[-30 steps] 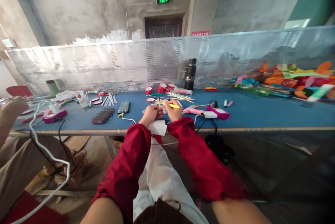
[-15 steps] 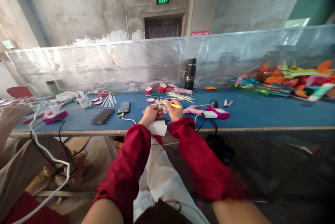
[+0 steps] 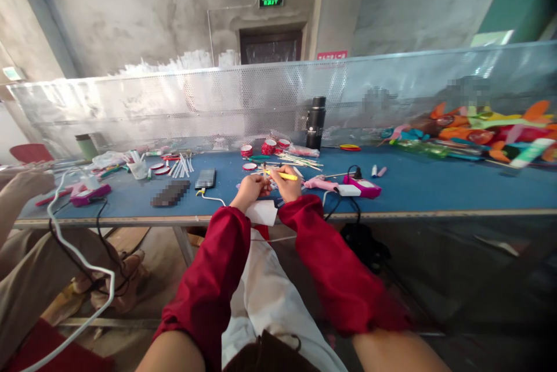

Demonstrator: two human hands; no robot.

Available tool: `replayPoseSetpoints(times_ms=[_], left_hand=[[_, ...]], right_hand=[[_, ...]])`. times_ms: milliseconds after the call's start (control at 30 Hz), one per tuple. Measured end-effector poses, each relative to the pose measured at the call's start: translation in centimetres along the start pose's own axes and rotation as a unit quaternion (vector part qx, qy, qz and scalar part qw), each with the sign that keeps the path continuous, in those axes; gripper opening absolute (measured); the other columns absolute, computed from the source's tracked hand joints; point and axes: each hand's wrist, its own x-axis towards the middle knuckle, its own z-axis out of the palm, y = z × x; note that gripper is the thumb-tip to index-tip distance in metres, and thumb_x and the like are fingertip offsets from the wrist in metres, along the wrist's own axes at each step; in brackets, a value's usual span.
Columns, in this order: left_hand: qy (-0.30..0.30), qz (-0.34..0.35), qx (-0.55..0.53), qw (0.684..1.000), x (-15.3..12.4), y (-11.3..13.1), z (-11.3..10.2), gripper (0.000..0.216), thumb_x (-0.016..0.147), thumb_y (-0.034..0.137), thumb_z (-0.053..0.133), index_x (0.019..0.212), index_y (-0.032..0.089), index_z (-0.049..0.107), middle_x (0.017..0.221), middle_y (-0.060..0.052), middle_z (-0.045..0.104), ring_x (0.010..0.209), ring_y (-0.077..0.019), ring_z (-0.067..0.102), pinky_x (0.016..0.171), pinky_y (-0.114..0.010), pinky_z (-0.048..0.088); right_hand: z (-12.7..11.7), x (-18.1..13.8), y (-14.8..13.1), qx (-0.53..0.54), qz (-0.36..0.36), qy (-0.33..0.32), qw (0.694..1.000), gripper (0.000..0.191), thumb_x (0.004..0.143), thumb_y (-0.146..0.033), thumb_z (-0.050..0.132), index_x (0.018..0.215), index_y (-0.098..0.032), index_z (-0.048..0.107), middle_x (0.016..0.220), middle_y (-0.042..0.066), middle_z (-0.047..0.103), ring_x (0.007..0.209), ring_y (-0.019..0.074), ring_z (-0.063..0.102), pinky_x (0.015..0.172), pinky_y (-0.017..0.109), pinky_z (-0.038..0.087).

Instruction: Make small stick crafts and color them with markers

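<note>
My left hand [image 3: 249, 191] is closed at the table's front edge, pinching a small narrow piece [image 3: 264, 170] that stands up from the fingertips. Its kind is too small to make out. My right hand [image 3: 289, 186], close beside it, is closed around a slim yellow pen [image 3: 288, 176] in a writing grip. The pen's tip end points left, at the small piece; whether they touch I cannot tell. Below the hands a white sheet [image 3: 262, 212] hangs over the table edge. Small pale bits lie between and behind the hands, partly hidden.
On the blue table [image 3: 435, 189] a pink glue gun [image 3: 321, 184] and a purple power strip [image 3: 364, 187] lie right. Behind are thin sticks [image 3: 300, 161], red-rimmed discs [image 3: 246, 151] and a black flask [image 3: 315, 122]. Left lies a phone [image 3: 206, 179]; a co-worker's hand [image 3: 32, 184] is farther left.
My right hand and the yellow pen have shifted slightly left, toward the small piece. My left hand stays in about the same place.
</note>
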Motion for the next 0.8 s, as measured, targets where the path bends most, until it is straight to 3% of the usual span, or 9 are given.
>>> replayPoseSetpoints(times_ms=[200, 500, 800], left_hand=[[0.002, 0.002, 0.002, 1.000, -0.13, 0.19, 0.01, 0.019, 0.088, 0.010, 0.072, 0.070, 0.012, 0.065, 0.064, -0.002, 0.068, 0.048, -0.0087, 0.060, 0.054, -0.020, 0.050], [-0.005, -0.007, 0.005, 1.000, 0.01, 0.01, -0.04, 0.019, 0.087, 0.012, 0.073, 0.070, 0.013, 0.065, 0.066, -0.003, 0.071, 0.050, -0.0100, 0.061, 0.060, -0.023, 0.055], [0.000, -0.005, 0.005, 1.000, -0.22, 0.15, 0.18, 0.019, 0.089, 0.009, 0.070, 0.070, 0.012, 0.066, 0.065, -0.002, 0.069, 0.049, -0.0091, 0.060, 0.054, -0.020, 0.050]], right_hand=[[-0.01, 0.02, -0.01, -0.003, 0.010, 0.035, 0.999, 0.031, 0.080, -0.055, 0.070, 0.074, -0.026, 0.060, 0.072, 0.003, 0.075, 0.066, 0.0214, 0.068, 0.066, 0.034, 0.054], [-0.02, 0.01, -0.45, 0.010, 0.008, 0.013, 1.000, 0.034, 0.079, -0.059, 0.072, 0.075, -0.026, 0.062, 0.076, 0.003, 0.077, 0.073, 0.0231, 0.072, 0.069, 0.035, 0.058], [0.04, 0.01, -0.13, 0.008, 0.005, 0.011, 1.000, 0.034, 0.080, -0.059, 0.071, 0.079, -0.026, 0.061, 0.076, 0.004, 0.077, 0.074, 0.0241, 0.074, 0.070, 0.036, 0.057]])
